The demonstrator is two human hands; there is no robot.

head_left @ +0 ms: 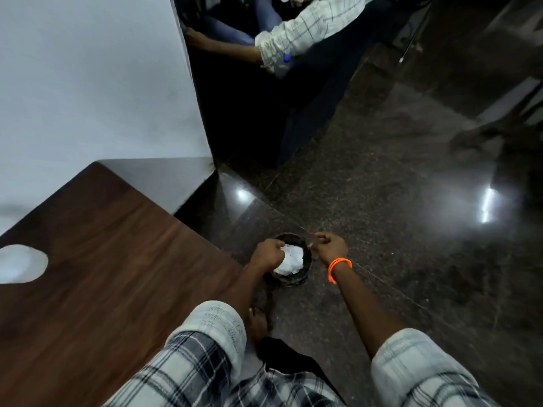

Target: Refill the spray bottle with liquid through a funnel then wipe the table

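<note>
Your left hand (268,254) pinches white tissue (289,259) directly over the floor bin (304,271); your right hand (330,246), curled and apparently empty, hovers just right of its rim

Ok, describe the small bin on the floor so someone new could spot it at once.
Start at the brown wooden table on the left and go past its right edge onto the dark polished floor. There stands a small round black bin, between the left hand and right hand. Crumpled white tissue fills it, the brightest patch on that floor.
</note>
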